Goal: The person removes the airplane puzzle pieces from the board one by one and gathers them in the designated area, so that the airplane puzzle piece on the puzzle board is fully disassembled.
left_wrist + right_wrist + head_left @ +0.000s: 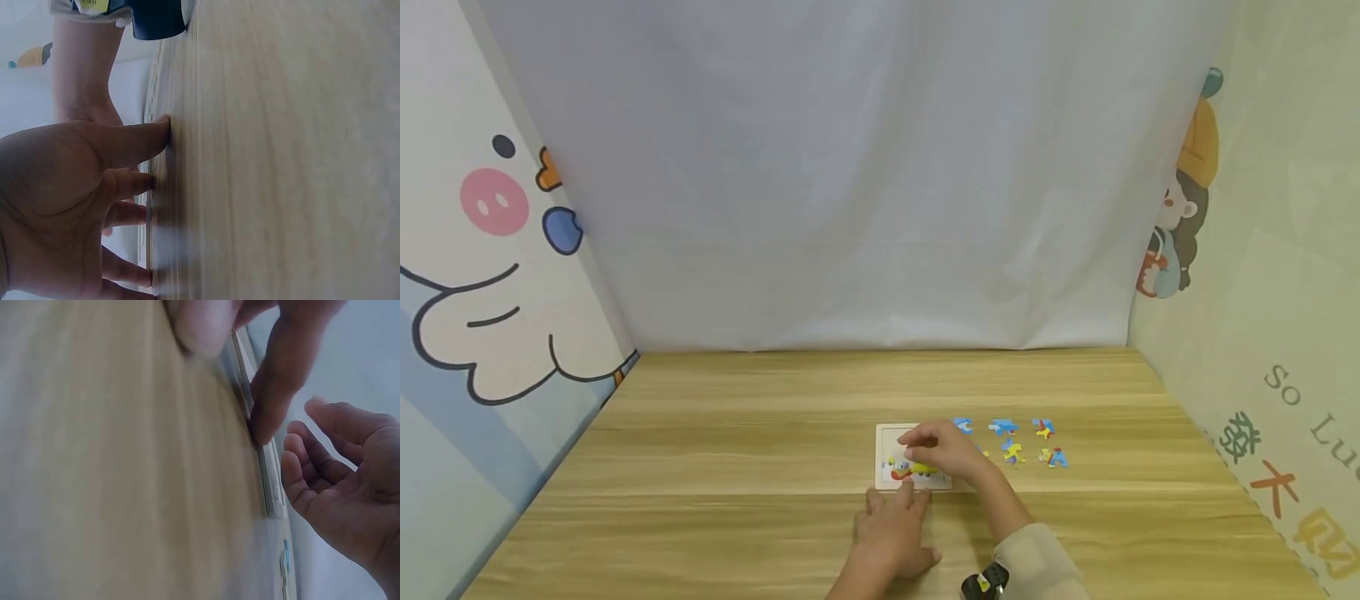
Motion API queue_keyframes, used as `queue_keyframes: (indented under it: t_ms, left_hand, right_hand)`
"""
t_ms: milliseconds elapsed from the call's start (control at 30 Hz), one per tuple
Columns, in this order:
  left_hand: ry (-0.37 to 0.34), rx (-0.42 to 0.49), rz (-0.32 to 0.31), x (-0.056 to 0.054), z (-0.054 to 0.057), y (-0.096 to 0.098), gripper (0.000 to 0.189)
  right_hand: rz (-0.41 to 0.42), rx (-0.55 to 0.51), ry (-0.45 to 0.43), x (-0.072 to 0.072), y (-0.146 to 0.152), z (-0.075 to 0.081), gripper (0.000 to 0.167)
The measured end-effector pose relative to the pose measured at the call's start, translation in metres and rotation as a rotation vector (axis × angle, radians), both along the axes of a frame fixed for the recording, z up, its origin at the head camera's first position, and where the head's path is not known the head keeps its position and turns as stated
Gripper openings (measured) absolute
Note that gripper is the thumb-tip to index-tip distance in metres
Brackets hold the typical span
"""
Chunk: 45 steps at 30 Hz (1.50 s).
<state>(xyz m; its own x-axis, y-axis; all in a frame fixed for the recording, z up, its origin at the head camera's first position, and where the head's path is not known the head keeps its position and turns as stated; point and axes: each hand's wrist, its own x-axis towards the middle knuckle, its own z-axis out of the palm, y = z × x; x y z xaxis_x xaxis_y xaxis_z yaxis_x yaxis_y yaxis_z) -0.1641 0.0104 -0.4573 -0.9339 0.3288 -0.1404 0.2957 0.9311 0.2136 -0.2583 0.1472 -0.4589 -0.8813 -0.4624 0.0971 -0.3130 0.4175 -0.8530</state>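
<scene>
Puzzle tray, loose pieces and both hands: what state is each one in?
Puzzle tray: flat, partly filled, partly hidden by a hand.
Loose pieces: lying outside the tray, to its right.
Left hand: fingers spread, touching the tray's near edge.
Right hand: over the tray, loosely curled, nothing visibly held.

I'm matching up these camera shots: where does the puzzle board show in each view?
Head: puzzle board, lower middle.
Left wrist: puzzle board, edge-on, a thin upright strip left of centre.
Right wrist: puzzle board, edge-on, a slanted strip right of centre.
Shared landmark: wooden table.
</scene>
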Motion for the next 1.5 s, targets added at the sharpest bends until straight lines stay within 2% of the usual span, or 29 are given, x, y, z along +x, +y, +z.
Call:
queue_keyframes:
  t_ms: [100, 200, 267, 500, 667, 1067, 1300, 1500]
  left_hand:
    - [0.008, -0.004, -0.002, 0.000, 0.001, 0.000, 0.076]
    - [0.009, -0.001, -0.001, 0.000, 0.002, -0.001, 0.076]
    - [0.006, 0.002, 0.001, 0.000, 0.002, -0.001, 0.076]
    - [0.001, 0.016, 0.009, 0.001, 0.004, -0.001, 0.076]
    - [0.010, 0.007, 0.007, 0.002, 0.005, 0.000, 0.075]
    - [-0.045, -0.026, -0.004, -0.002, 0.007, 0.000, 0.074]
    - [-0.017, -0.042, -0.017, 0.000, 0.005, 0.002, 0.074]
    - [0.001, -0.071, -0.008, 0.001, 0.007, 0.006, 0.074]
  right_hand:
    - [-0.003, 0.057, -0.042, -0.014, -0.003, -0.013, 0.018]
    - [0.006, 0.111, -0.079, -0.019, -0.007, -0.013, 0.018]
    - [0.025, 0.149, -0.072, -0.022, -0.009, -0.012, 0.017]
    - [0.120, 0.206, -0.049, -0.026, -0.015, -0.010, 0.016]
    - [0.110, 0.220, -0.072, -0.025, -0.017, -0.009, 0.012]
    - [0.104, 0.149, -0.147, -0.023, -0.022, -0.006, 0.012]
    - [0.101, 0.146, -0.158, -0.021, -0.022, -0.007, 0.012]
    - [0.123, 0.084, -0.179, -0.022, -0.020, -0.005, 0.012]
